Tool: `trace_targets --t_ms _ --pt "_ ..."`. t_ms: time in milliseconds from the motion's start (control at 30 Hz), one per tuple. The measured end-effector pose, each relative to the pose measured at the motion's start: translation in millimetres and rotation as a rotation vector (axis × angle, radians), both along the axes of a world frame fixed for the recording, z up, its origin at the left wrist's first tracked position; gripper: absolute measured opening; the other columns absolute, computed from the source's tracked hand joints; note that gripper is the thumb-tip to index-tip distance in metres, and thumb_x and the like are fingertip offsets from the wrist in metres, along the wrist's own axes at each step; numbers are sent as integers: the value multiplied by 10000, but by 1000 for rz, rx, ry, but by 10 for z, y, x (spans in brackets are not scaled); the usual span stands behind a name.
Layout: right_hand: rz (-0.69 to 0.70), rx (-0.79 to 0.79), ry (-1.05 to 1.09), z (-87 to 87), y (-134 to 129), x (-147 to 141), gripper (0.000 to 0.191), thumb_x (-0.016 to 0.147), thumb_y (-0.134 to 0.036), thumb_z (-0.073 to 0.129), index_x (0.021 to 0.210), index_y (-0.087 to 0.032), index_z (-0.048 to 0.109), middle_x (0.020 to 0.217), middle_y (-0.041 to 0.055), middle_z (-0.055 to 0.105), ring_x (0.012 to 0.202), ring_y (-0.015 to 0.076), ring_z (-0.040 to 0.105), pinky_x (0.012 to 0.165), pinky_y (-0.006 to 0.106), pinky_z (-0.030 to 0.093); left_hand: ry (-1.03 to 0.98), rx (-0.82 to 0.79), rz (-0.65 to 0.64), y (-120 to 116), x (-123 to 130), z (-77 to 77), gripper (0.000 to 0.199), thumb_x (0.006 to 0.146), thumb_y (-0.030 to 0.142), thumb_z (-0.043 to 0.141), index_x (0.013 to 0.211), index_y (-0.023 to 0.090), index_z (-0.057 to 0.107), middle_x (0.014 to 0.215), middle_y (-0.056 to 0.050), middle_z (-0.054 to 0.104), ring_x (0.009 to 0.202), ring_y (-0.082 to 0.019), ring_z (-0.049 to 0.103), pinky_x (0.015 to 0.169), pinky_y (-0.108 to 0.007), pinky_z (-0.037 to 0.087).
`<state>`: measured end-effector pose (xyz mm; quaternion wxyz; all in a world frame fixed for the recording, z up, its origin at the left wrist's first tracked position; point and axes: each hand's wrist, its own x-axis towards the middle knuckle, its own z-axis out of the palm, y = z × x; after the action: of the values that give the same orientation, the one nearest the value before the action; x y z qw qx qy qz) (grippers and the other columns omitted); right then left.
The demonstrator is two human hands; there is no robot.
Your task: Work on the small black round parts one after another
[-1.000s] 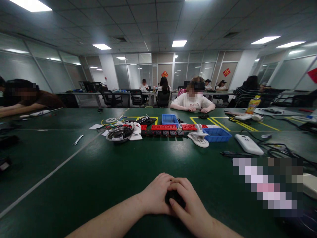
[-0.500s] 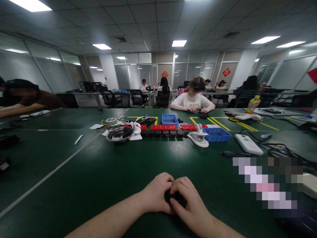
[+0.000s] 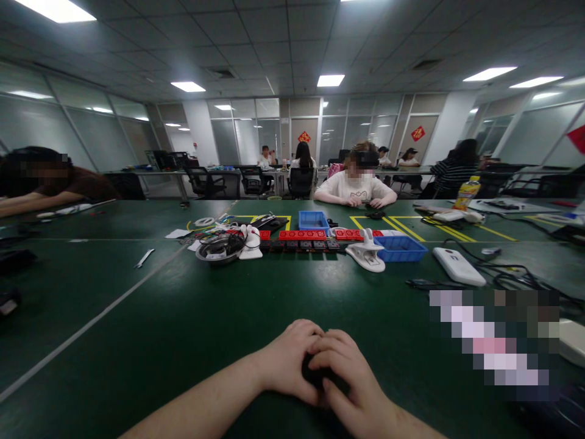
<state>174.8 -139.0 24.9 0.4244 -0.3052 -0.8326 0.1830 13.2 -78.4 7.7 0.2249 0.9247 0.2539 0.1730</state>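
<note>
Near the front edge of the green table, my left hand (image 3: 290,361) curls round the left side of a small black object (image 3: 313,370). My right hand (image 3: 350,378) wraps the same object from the right, its fingertips meeting those of my left hand on top. Fingers cover most of the object, so its kind cannot be told. Both hands are low over the table (image 3: 192,341).
Farther off lie a metal bowl (image 3: 219,258) of cables, red modules (image 3: 304,235), a white clamp (image 3: 368,253) and a blue tray (image 3: 402,249). A white device (image 3: 458,266) and cables are at the right. A person (image 3: 356,183) sits opposite.
The fingers of my right hand have shifted over the top of the black object, covering more of it. My left hand has barely moved.
</note>
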Motion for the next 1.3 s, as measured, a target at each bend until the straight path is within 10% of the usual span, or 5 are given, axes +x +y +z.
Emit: trace_targets --t_ms 233,533,1300 --pt "-202 -62 45 -108 44 16 219 801 -392 506 891 -193 498 848 44 529 791 191 489 688 319 419 18 64 98 -42 46 1 662 442 536 737 957 194 498 936 -28 495 869 -216 458 889 -397 351" --pt "-329 -118 -96 -122 74 -39 110 775 -231 537 702 -187 467 701 20 508 679 172 466 600 298 389 35 63 124 -64 70 29 426 521 430 731 726 193 443 859 0 477 845 -183 452 780 -299 378" --pt "-24 -128 20 1 25 -23 173 703 -86 390 677 -208 511 710 9 579 780 180 502 752 353 419 14 -40 -27 -3 15 49 265 553 285 734 773 223 599 997 11 511 959 -196 470 863 -303 382"
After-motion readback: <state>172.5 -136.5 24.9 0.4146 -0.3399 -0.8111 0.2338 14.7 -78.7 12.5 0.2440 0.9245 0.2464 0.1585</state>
